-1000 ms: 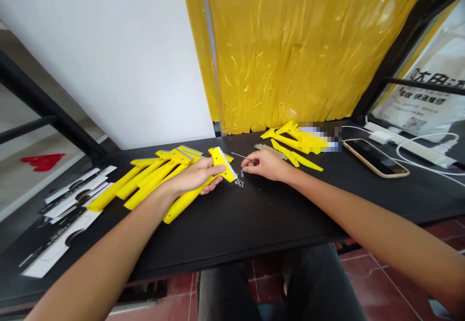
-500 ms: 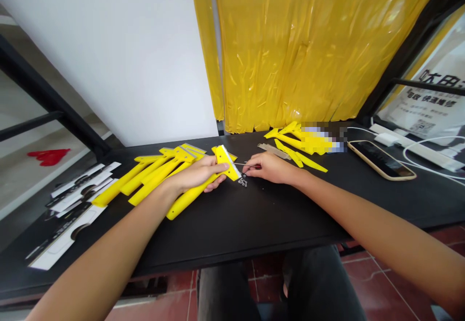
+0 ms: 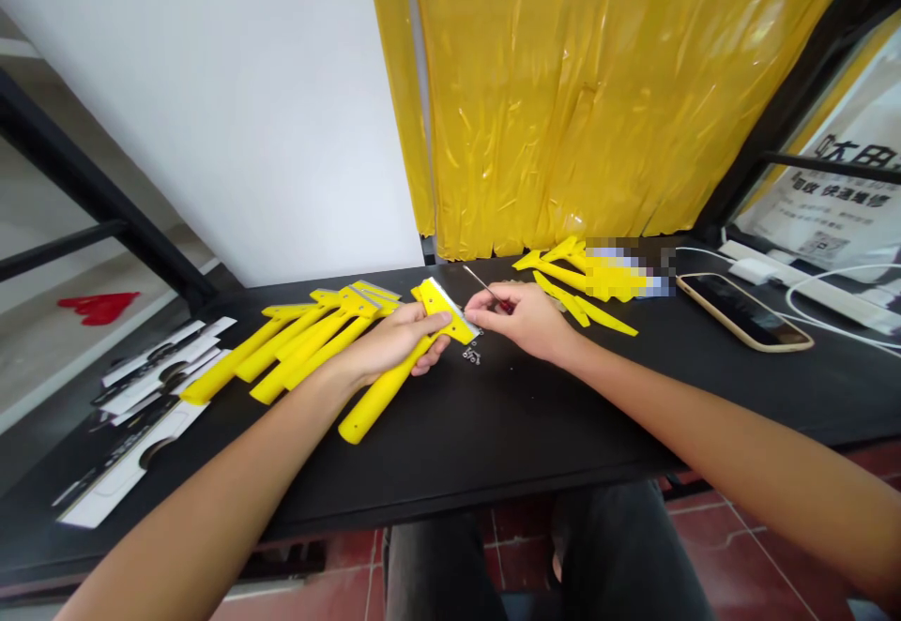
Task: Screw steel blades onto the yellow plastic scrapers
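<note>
My left hand (image 3: 401, 338) is closed round a yellow scraper (image 3: 380, 398), its thumb pressed on the head, which has a pale strip along its edge. A screwdriver (image 3: 485, 285) with a thin shaft and dark red handle is in my right hand (image 3: 525, 316), its tip pointing up and away to the left. The right fingertips are at the far edge of the scraper head; whether they also pinch a small part cannot be made out. Just below them lie several small screws or nuts (image 3: 471, 355) on the black table (image 3: 507, 443).
Several yellow scrapers (image 3: 310, 335) lie in a row at the left, beside white and black card sleeves (image 3: 133, 457). Yellow handle parts (image 3: 587, 307) sit at the back right. A phone (image 3: 742, 310), white cables and a power strip (image 3: 809, 279) are at the far right.
The screwdriver has swung from lying level toward the scraper head to pointing up and away. My right fingers have come to the head's edge. The scraper has shifted slightly right, its handle end nearer me.
</note>
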A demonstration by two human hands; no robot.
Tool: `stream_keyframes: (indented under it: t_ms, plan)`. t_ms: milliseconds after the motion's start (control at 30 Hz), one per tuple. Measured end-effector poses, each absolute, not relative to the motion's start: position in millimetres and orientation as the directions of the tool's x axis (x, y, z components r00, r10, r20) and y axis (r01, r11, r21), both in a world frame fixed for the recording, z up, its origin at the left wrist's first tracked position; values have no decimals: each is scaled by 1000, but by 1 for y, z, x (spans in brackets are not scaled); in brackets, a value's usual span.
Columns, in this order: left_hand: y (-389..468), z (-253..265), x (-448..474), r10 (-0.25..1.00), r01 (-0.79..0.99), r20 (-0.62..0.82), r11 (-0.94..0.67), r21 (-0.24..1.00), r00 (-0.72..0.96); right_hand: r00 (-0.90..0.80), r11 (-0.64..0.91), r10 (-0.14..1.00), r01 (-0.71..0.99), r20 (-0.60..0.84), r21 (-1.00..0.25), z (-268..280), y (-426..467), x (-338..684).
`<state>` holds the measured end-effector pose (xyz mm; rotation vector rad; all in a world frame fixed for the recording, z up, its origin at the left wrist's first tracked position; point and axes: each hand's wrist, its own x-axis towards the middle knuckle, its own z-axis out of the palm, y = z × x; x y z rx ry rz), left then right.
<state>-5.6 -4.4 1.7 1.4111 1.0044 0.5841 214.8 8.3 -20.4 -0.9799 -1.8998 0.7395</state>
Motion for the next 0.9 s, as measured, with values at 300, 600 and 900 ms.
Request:
stream_keyframes:
  t_ms: [300, 600, 900]
  plan:
    - [-7, -2, 0, 850, 212, -188, 93, 973, 491, -436, 604, 782, 355, 445, -713, -27, 2, 207]
    - [-12, -6, 5, 887, 317, -149, 4, 948, 436, -414, 420, 869, 328, 271, -846, -32, 6, 207]
    - [-12, -12, 7, 903, 344, -132, -18, 939, 408, -369, 307, 912, 325, 179, -894, -35, 7, 205]
